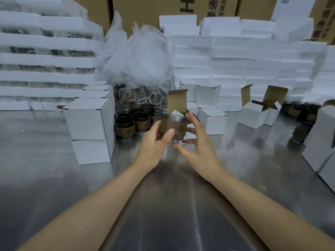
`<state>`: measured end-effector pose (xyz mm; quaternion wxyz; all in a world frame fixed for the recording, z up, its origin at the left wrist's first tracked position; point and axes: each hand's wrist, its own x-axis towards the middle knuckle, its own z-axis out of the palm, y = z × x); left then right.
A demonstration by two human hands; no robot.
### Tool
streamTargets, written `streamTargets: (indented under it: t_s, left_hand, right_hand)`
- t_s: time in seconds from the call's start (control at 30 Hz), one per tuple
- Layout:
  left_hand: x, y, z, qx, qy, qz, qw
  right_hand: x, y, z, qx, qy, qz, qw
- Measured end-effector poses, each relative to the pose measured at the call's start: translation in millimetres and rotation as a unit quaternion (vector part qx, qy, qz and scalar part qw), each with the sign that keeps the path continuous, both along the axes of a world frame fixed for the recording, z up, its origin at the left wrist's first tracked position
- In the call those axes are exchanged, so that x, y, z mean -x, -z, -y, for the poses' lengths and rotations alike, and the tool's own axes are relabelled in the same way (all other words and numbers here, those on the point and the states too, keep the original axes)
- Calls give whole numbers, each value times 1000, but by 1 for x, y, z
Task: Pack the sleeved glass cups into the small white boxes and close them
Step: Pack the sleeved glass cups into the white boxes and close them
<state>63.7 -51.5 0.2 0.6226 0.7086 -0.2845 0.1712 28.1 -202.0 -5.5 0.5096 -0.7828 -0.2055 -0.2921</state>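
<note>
Head view, the only one I get. I'd say we're mid-step on loading a single cup. The left hand (155,144) is wrapped round a sleeved glass cup (172,126) at frame centre, thumb across the brown sleeve, holding it up off the steel table (54,178). The right hand (198,142) sits just beside the cup with fingers spread. It's blurry there, so I can't tell if it's touching.

Right behind them stands an open white box (176,101), brown flap up. Next move, I reckon: line the cup up over that opening, lower it in straight, then fold the flap shut.

Both forearms reach in from the bottom corners and converge at centre. More sleeved cups (134,122) wait left of centre, beside the closed boxes (88,120).
</note>
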Motion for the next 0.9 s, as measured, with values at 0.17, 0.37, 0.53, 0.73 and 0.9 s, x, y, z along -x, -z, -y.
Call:
streamTargets:
  t_s: [0.17,0.37,0.53,0.73,0.9]
  left_hand:
    - [2,1,0,-54,35,18,998]
    - [-11,6,1,-116,-59,-58,990]
    - [-12,9,0,-107,16,-137,985]
    - [-16,6,4,-63,-20,-148,987]
    - [-18,4,1,-48,-44,-175,982]
  right_hand:
    - [-3,-3,5,9,59,31,998]
    - [-8,-11,33,41,155,18,987]
    - [-1,-16,30,48,24,-87,995]
    - [2,-14,25,101,60,-17,993]
    - [2,-9,27,187,31,-4,982]
